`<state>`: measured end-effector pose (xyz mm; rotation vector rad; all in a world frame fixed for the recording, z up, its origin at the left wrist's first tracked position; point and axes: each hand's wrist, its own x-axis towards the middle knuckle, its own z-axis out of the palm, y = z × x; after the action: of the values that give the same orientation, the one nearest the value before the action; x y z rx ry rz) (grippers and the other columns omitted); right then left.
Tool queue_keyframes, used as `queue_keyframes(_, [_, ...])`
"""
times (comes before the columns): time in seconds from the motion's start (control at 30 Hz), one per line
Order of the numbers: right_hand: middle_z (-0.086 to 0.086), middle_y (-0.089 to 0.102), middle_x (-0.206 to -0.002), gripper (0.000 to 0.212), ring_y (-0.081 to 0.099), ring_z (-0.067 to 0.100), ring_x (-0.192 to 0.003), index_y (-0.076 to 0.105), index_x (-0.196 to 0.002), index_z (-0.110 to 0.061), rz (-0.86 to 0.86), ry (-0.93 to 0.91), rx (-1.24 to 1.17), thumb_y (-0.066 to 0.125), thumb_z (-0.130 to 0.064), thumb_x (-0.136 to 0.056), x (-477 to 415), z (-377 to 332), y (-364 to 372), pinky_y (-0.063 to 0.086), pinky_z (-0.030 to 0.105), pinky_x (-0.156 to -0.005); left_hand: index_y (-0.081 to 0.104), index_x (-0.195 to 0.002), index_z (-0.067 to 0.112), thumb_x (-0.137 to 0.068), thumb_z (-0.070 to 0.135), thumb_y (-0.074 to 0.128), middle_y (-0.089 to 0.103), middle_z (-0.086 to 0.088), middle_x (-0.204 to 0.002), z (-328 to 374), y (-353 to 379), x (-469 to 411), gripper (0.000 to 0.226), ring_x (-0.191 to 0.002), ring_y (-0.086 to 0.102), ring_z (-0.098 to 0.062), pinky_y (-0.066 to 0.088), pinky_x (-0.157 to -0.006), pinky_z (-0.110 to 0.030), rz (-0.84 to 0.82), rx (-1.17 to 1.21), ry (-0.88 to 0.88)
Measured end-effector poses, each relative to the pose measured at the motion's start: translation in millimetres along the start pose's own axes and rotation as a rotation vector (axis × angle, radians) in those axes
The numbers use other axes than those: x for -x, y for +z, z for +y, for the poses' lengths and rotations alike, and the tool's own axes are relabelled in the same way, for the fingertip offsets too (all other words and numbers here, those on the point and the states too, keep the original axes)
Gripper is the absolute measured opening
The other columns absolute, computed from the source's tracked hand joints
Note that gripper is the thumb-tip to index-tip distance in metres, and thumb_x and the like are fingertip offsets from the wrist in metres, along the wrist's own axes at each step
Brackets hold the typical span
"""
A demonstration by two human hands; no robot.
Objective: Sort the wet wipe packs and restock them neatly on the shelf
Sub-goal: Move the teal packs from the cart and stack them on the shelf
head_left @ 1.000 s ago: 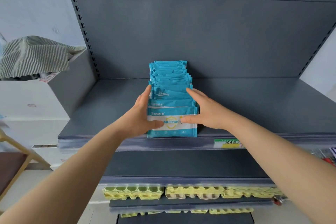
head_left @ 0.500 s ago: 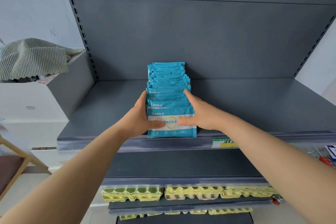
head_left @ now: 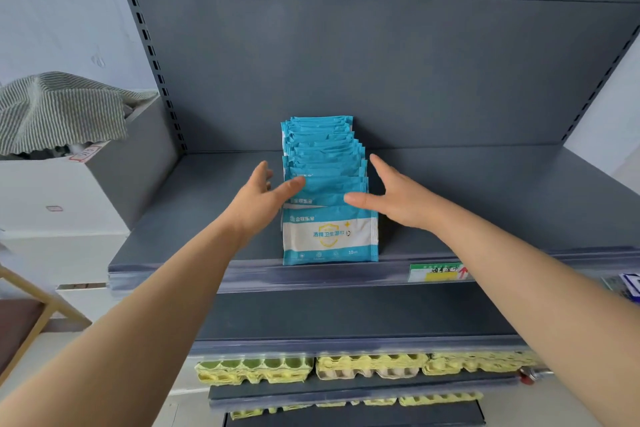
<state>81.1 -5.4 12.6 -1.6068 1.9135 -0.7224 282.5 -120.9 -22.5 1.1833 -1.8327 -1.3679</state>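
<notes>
While both arms reach up to the grey shelf [head_left: 180, 229], a single row of blue wet wipe packs [head_left: 323, 163] stands on it, midway between its left and right edges. The row runs from the front edge back toward the rear edge, under the back panel [head_left: 381, 62]; whether the last pack touches that panel cannot be told. The packs stand upright, one behind another, with their top edges slightly out of line. The front pack [head_left: 329, 239] shows its printed face, a pale band with a yellow shield emblem, and its lower edge sits at the front edge of the shelf.

The left grip [head_left: 258, 201] is spread wide and holds nothing. Its fingers are straight just beside the left side of the row, and its thumb points across the tops of the front packs. The right grip [head_left: 398, 198] mirrors it on the right side of the row, also spread and holding nothing, its thumb over the same packs. Whether either thumb rests on a pack is not clear.

A green and yellow price label [head_left: 436, 272] sits in the front rail, toward the right edge. Yellow egg trays [head_left: 256, 369] lie in a row on a lower shelf. Beyond the left edge, a striped cloth [head_left: 59, 111] lies on a white box [head_left: 45, 198].
</notes>
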Motion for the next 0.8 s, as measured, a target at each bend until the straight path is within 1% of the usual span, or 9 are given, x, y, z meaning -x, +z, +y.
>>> queue_keyframes(0.07, [-0.011, 0.031, -0.149, 0.073, 0.028, 0.001, -0.132, 0.017, -0.151, -0.024, 0.011, 0.025, -0.078, 0.056, -0.043, -0.092, -8, -2, -3, 0.022, 0.017, -0.093, 0.017, -0.152, 0.016, -0.093, 0.048, 0.053, 0.030, 0.000, -0.155, 5, 3, -11, 0.076, -0.131, 0.043, -0.018, 0.038, -0.092, -0.030, 0.044, -0.067, -0.031])
queue_keyframes(0.17, [-0.016, 0.041, -0.138, 0.061, 0.037, 0.002, -0.127, 0.022, -0.149, -0.028, -0.002, 0.079, -0.137, 0.046, -0.048, -0.096, -33, 1, -4, 0.028, 0.021, -0.096, 0.019, -0.151, 0.013, -0.094, 0.049, 0.051, 0.046, -0.005, -0.144, 10, 7, -31, 0.075, -0.123, 0.053, -0.022, 0.040, -0.103, -0.036, 0.057, -0.059, -0.135])
queue_keyframes(0.3, [-0.012, 0.058, -0.129, 0.051, 0.059, 0.013, -0.115, 0.033, -0.144, -0.032, -0.026, 0.139, -0.264, 0.043, -0.037, -0.095, -73, 14, 3, 0.043, 0.037, -0.103, 0.048, -0.125, 0.005, -0.097, 0.028, 0.051, 0.066, -0.012, -0.117, 16, 13, -50, 0.036, -0.098, 0.068, -0.028, 0.053, -0.092, -0.048, -0.003, 0.190, -0.214])
queue_keyframes(0.4, [-0.007, 0.060, -0.127, 0.047, 0.061, 0.015, -0.111, 0.039, -0.141, -0.026, -0.083, 0.143, -0.353, 0.044, -0.027, -0.094, -88, 17, 10, 0.046, 0.042, -0.102, 0.053, -0.123, 0.006, -0.099, 0.013, 0.045, 0.068, -0.014, -0.113, 19, 19, -52, 0.026, -0.097, 0.069, -0.030, 0.056, -0.085, -0.046, -0.044, 0.299, -0.260])
queue_keyframes(0.53, [-0.010, 0.059, -0.128, 0.044, 0.058, 0.012, -0.114, 0.043, -0.138, -0.024, -0.097, 0.142, -0.357, 0.046, -0.029, -0.095, -95, 25, 4, 0.042, 0.040, -0.106, 0.057, -0.117, 0.006, -0.099, 0.009, 0.042, 0.070, -0.011, -0.105, 16, 13, -58, 0.024, -0.084, 0.071, -0.023, 0.060, -0.073, -0.035, -0.058, 0.332, -0.247])
queue_keyframes(0.63, [-0.015, 0.048, -0.125, 0.048, 0.049, 0.008, -0.114, 0.034, -0.143, -0.019, -0.016, 0.126, -0.280, 0.041, -0.034, -0.098, -106, 25, -10, 0.035, 0.029, -0.104, 0.051, -0.125, 0.007, -0.098, 0.024, 0.047, 0.064, -0.010, -0.120, 23, 6, -72, 0.032, -0.103, 0.065, -0.023, 0.053, -0.092, -0.038, -0.008, 0.260, -0.211])
queue_keyframes(0.7, [-0.006, 0.045, -0.135, 0.057, 0.045, 0.015, -0.122, 0.021, -0.149, -0.016, 0.006, 0.145, -0.275, 0.039, -0.036, -0.099, -119, 21, -14, 0.033, 0.033, -0.106, 0.041, -0.140, 0.013, -0.097, 0.030, 0.050, 0.052, -0.003, -0.137, 26, 6, -84, 0.047, -0.121, 0.054, -0.021, 0.041, -0.107, -0.041, 0.038, 0.211, -0.210])
queue_keyframes(0.73, [-0.002, 0.042, -0.143, 0.062, 0.044, 0.018, -0.128, 0.015, -0.151, -0.019, -0.010, 0.145, -0.312, 0.040, -0.038, -0.097, -126, 19, -12, 0.032, 0.037, -0.110, 0.040, -0.141, 0.014, -0.097, 0.028, 0.049, 0.053, -0.003, -0.137, 28, 8, -89, 0.047, -0.120, 0.056, -0.021, 0.043, -0.105, -0.041, 0.042, 0.230, -0.215])
queue_keyframes(0.8, [-0.002, 0.026, -0.156, 0.076, 0.031, 0.022, -0.140, 0.000, -0.153, -0.025, -0.067, 0.150, -0.361, 0.042, -0.041, -0.092, -137, 17, -3, 0.026, 0.042, -0.116, 0.051, -0.128, 0.012, -0.099, 0.020, 0.046, 0.065, -0.009, -0.122, 30, 15, -93, 0.030, -0.100, 0.067, -0.023, 0.058, -0.082, -0.039, 0.002, 0.302, -0.232])
